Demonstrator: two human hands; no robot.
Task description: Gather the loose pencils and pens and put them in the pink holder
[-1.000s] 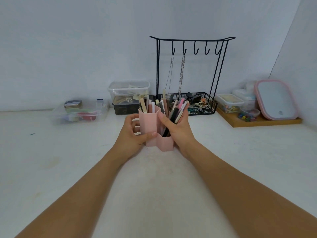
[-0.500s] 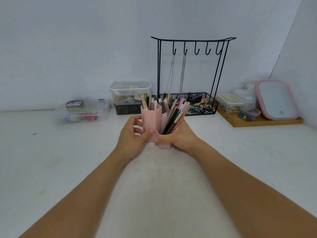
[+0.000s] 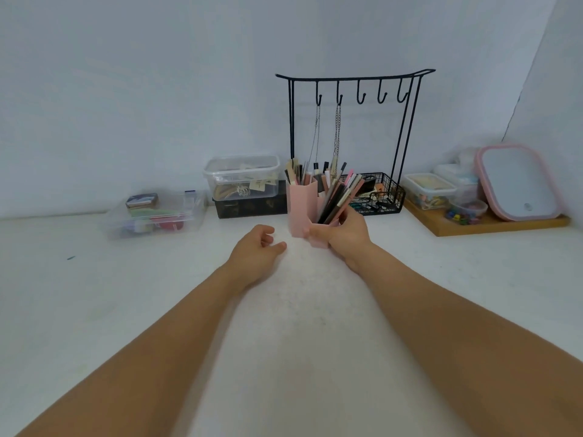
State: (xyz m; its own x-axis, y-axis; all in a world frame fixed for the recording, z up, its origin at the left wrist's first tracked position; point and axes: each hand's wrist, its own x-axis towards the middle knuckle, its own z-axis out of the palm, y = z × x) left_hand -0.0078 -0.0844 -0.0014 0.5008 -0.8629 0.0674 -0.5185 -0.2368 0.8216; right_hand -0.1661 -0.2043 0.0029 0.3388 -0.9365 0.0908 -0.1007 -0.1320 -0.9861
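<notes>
The pink holder [image 3: 301, 209] stands upright on the white table [image 3: 284, 326], just in front of the black wire stand. Several pens and pencils [image 3: 334, 197] stick out of its compartments, some leaning to the right. My right hand [image 3: 345, 233] grips the holder's low front compartment from the right, thumb across its front. My left hand [image 3: 257, 252] hovers a short way left of the holder, fingers loosely curled, holding nothing and not touching it.
Behind the holder stands a black hook stand with hanging chains and a wire basket [image 3: 383, 197]. Clear plastic boxes [image 3: 241, 176] and a flat clear case [image 3: 157, 214] sit at the back left. A wooden tray [image 3: 485, 225] with containers and a pink-rimmed mirror [image 3: 517, 181] is at the right.
My left hand has let go of the holder and drawn back to the left. The holder has moved farther from me, towards the stand, with my right hand still on it.
</notes>
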